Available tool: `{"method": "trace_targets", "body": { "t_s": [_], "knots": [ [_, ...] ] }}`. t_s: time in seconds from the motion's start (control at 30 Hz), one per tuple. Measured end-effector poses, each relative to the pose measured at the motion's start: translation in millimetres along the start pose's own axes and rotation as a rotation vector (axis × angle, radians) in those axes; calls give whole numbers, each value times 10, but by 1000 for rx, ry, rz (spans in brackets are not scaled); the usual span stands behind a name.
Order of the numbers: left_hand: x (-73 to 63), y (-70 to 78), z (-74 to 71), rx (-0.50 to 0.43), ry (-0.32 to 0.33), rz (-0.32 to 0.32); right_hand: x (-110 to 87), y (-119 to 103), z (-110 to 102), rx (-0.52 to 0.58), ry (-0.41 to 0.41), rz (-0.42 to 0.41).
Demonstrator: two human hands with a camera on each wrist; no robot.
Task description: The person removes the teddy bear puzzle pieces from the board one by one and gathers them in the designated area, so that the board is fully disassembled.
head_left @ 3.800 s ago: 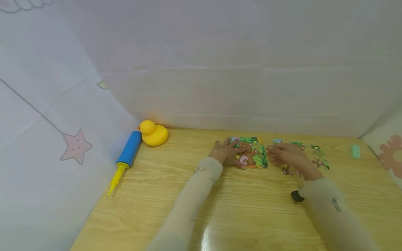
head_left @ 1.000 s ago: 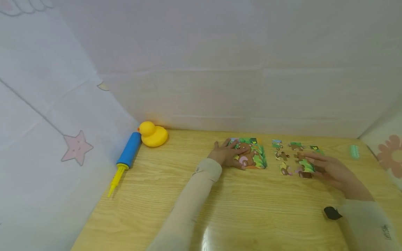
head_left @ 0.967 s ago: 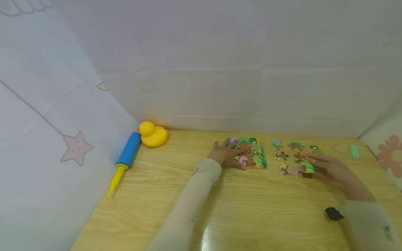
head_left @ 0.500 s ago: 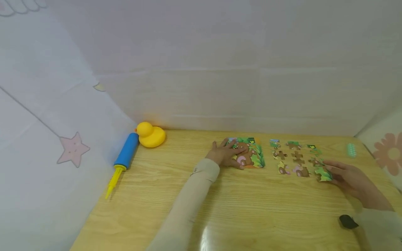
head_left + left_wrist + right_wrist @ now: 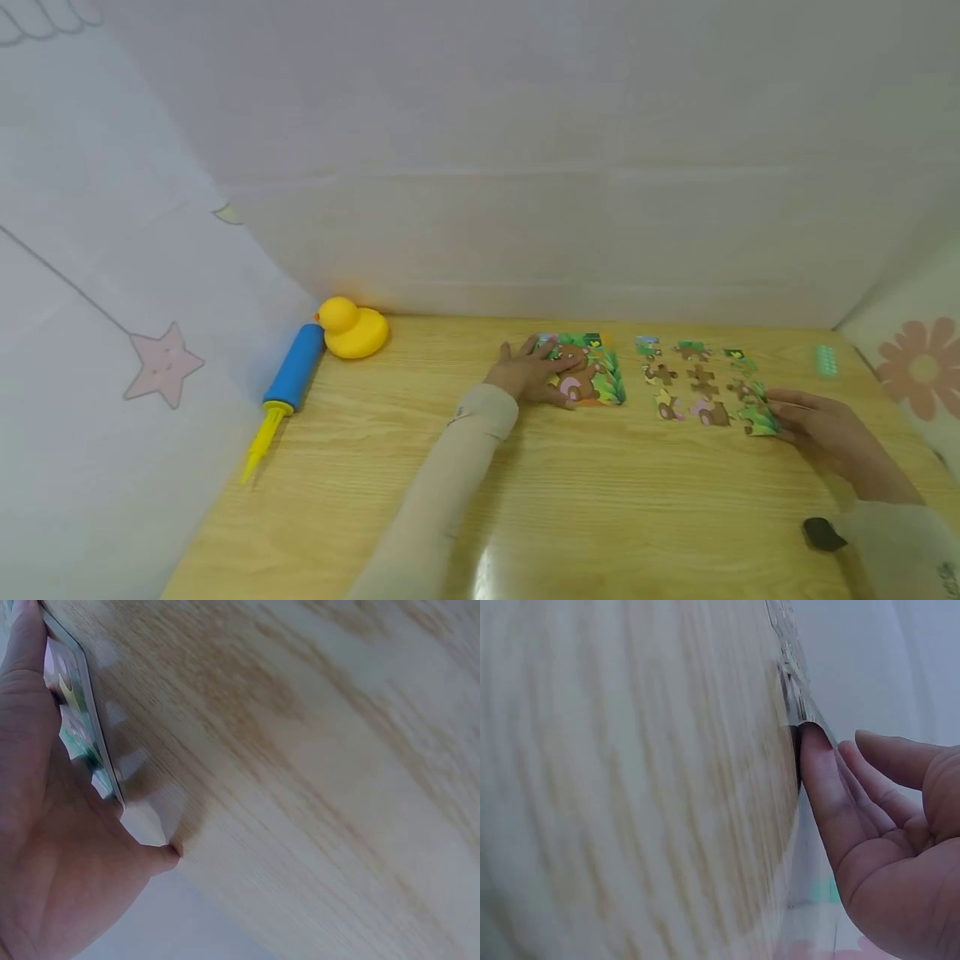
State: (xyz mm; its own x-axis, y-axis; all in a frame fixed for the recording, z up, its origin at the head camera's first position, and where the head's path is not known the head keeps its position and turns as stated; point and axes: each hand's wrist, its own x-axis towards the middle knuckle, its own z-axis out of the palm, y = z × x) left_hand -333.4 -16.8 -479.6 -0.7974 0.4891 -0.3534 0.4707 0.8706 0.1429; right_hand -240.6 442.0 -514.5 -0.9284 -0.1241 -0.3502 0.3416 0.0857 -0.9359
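My left hand point(image 5: 528, 372) lies flat with spread fingers over the left part of a square bear picture point(image 5: 592, 375). In the left wrist view, the hand point(image 5: 45, 810) partly covers that picture point(image 5: 75, 712), and its edge stands out from the table. To the right, loose jigsaw pieces point(image 5: 703, 379) lie in three rows with small gaps. My right hand point(image 5: 821, 425) is at the green corner piece point(image 5: 759, 419), fingertips at its right edge. In the right wrist view, one finger point(image 5: 821, 772) of that hand touches the edge of the pieces, while another stands apart from it.
A yellow rubber duck point(image 5: 356, 332) and a blue hand pump point(image 5: 296, 367) with a yellow nozzle are at the table's left edge. A small mint-green item point(image 5: 827, 361) lies at the back right. Fabric walls point(image 5: 480, 217) border the wooden table point(image 5: 637, 517).
The right hand has moved from the gap beside the picture to the right, bringing the green corner piece from over the middle column to the lower right. The left hand stays on the picture.
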Motion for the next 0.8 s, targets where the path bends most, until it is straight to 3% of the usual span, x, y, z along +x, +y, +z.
{"method": "trace_targets", "body": {
  "t_s": [0.13, 0.33, 0.4, 0.8],
  "knots": [
    [15, 15, -6, -9, 11, 3, -21, -33, -29, 11, 22, -25],
    [37, 69, -3, -19, 23, -10, -70, -36, -92, -172, 22, -104],
    [42, 87, 8, -24, 26, -5, -84, -18, -120, -183, 18, -119],
    [114, 56, 133, 21, 79, 19, -102, 96, -185, 7, -83, -134]
  ]
}}
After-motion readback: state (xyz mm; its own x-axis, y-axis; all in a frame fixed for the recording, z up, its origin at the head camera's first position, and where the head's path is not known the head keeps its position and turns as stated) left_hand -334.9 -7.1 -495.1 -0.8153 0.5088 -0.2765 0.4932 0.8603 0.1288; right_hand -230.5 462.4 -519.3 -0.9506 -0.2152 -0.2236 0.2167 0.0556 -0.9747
